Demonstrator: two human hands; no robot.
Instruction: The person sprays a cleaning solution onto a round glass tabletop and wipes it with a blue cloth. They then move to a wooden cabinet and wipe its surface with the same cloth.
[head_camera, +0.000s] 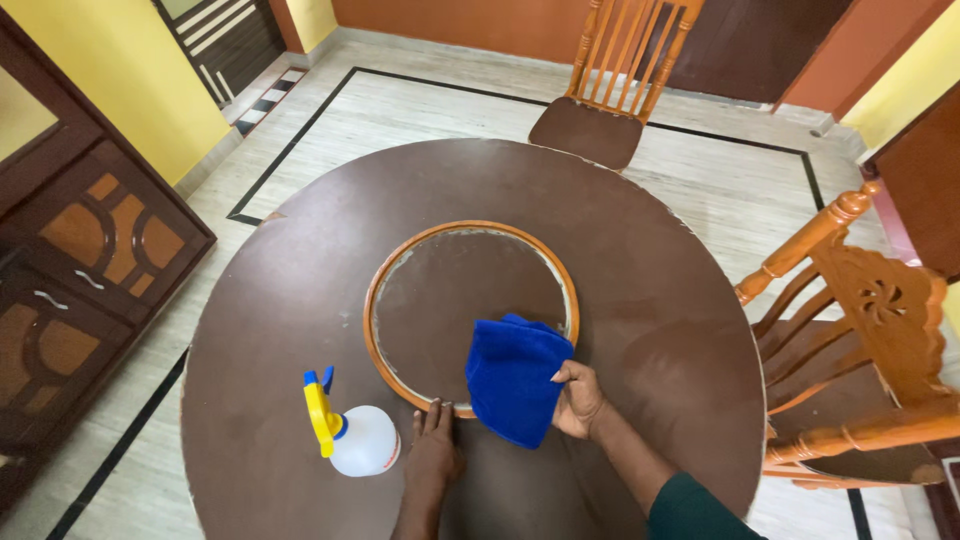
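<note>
A blue microfibre cloth (514, 378) lies folded on the glass of a round mirror (450, 300) with an orange-brown wooden frame, over the near right part of the glass and overlapping the frame's lower edge. The right hand (578, 398) grips the cloth's right edge, fingers curled around the fabric and thumb on top, pressing it down against the mirror. The left hand (432, 450) rests just left of the cloth, fingers flat and together, their tips touching the near rim of the frame; it holds nothing and simply bears down on the wood. The two hands are apart, with the cloth's lower corner between them.

The mirror lies flat near the middle of a round dark brown table (300, 260), beyond both hands. Its glass looks dull and reflects a brownish tone.

Just left of the left hand stands a white plastic spray bottle (358, 440) with a yellow and blue trigger head, near the wrist but not touching it or the mirror.

Beyond the table, straight ahead of the hands, a wooden slat-back chair (615, 85) with a dark seat faces the table. To the right of the right hand, a carved orange wooden chair (860, 340) stands close against the table edge. Far to the left, a dark wooden cabinet (80, 260) with patterned panels stands against a yellow wall, on a pale tiled floor (730, 190) with black border lines.
</note>
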